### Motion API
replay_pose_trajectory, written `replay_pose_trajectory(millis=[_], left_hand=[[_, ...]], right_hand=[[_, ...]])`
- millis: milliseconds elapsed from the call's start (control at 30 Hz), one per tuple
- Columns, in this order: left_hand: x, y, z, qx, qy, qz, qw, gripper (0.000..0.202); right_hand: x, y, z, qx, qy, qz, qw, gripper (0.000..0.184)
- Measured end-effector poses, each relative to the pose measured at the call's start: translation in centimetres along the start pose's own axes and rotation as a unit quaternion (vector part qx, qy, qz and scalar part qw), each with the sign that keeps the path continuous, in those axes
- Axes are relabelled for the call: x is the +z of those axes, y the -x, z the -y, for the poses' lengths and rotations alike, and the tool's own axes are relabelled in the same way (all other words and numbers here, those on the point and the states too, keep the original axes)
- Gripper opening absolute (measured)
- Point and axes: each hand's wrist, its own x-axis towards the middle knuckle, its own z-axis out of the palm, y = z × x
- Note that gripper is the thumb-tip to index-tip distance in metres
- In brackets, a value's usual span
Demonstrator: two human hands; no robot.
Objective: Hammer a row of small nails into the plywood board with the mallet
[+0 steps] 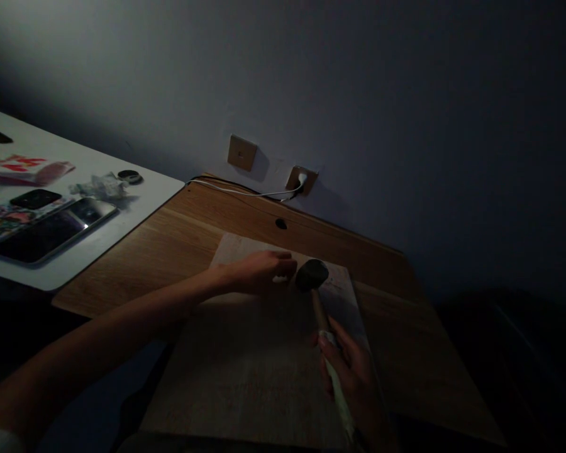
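Observation:
My right hand (356, 368) is wrapped round the handle of a rubber mallet (313, 275). The mallet has a dark rounded head and a wooden handle whose lower part is pale. Just left of that head, my left hand (263, 270) is low over the far part of a pale wooden board (255, 384), its fingers curled together. Whatever those fingers hold, if anything, is hidden and too dark to make out. The mallet head is very close to the left fingertips; I cannot tell whether they touch.
The board lies on a wooden desk (136, 258) against the wall. On a white table (99, 233) to the left are a phone (56, 231), a crumpled wrapper (101, 187) and a red-and-white packet (28, 168). A white cable (245, 191) runs to a wall socket (296, 178).

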Motion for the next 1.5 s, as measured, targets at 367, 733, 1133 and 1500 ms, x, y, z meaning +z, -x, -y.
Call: replay_pose_trajectory(millis=[367,733,1133,1500], left_hand=[[3.0,-0.2,-4.8,0.203,-0.189,0.021,0.961,0.013],[0.9,-0.5,-1.3,0.091,-0.018,0.009,0.996,0.021],[0.4,0.8,5.4,-0.088,0.068,-0.087,0.990,0.029],[0.1,1.3,5.6,-0.131,0.083,-0.072,0.985,0.017]], right_hand=[[-0.4,0.6,-0.5,0.042,0.003,-0.014,0.999,0.089],[-0.5,0.6,-0.8,0.018,0.014,-0.023,0.999,0.072],[-0.4,0.4,-0.5,0.036,-0.021,-0.023,0.999,0.069],[-0.5,0.3,-0.7,0.031,-0.012,-0.020,0.999,0.077]])
